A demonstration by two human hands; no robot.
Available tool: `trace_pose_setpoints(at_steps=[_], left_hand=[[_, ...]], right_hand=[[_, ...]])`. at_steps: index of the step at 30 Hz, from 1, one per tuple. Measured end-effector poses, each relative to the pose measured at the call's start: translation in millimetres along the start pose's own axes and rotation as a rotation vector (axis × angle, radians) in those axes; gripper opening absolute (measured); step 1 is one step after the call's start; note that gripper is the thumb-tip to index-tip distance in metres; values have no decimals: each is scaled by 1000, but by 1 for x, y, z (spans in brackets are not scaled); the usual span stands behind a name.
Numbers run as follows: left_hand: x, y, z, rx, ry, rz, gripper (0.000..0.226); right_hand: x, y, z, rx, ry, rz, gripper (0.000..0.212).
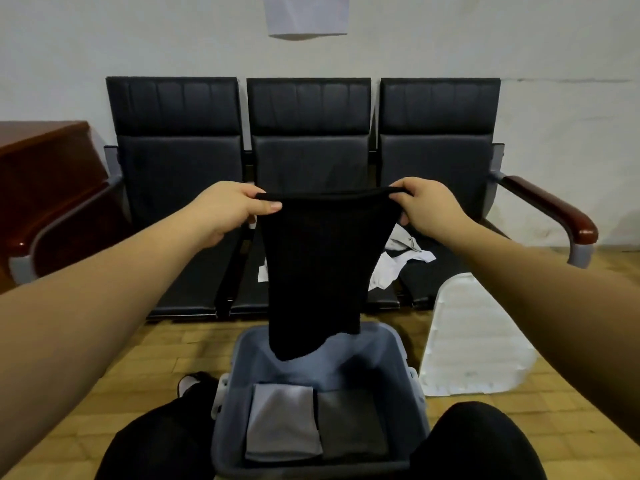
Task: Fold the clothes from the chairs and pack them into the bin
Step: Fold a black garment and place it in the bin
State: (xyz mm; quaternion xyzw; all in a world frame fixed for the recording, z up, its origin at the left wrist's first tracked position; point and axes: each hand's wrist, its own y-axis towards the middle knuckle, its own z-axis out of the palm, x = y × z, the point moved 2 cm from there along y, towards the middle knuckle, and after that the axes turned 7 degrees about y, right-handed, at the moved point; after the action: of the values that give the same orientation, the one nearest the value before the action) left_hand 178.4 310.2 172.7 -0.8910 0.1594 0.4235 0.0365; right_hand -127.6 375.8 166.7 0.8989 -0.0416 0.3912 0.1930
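A person seated before a row of three dark chairs (304,174) holds a black garment (311,265) up by its top edge, the left hand (228,211) pinching one upper corner between thumb and curled fingers and the right hand (427,206) gripping the other, the cloth stretched taut between them. The garment hangs straight down in front of the middle chair, its lower end dipping inside the far rim of a blue-grey bin (412,386) that stands on the wooden floor between the person's knees. Two folded pieces lie side by side on the bin's bottom near its front wall: a light grey folded cloth (282,422) on the left and a darker grey folded cloth (353,424) on the right, touching along their inner edges. A crumpled white and grey garment (398,258) lies on the seats behind, across the middle and right chairs near their front edges. A white lid (474,337) lies on the floor just beside the bin's right side.
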Motion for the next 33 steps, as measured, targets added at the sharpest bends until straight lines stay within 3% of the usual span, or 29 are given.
trace_pose_setpoints(at_steps=[5,9,16,19,26,33], left_hand=[[6,5,11,-64,5,25,6],[30,4,37,53,73,-89,6],[45,15,67,144,-255,-167,14],[50,21,78,152,-254,-196,16],[55,55,73,61,-557,-216,18],[54,136,67,-16,-658,-161,18]], right_hand=[[-18,9,18,-120,214,42,21],[-43,9,36,-104,312,168,24],[-73,12,61,-144,513,213,23],[-80,17,71,-105,512,263,24],[-83,50,67,-149,621,244,20],[-93,126,82,-173,683,193,21]])
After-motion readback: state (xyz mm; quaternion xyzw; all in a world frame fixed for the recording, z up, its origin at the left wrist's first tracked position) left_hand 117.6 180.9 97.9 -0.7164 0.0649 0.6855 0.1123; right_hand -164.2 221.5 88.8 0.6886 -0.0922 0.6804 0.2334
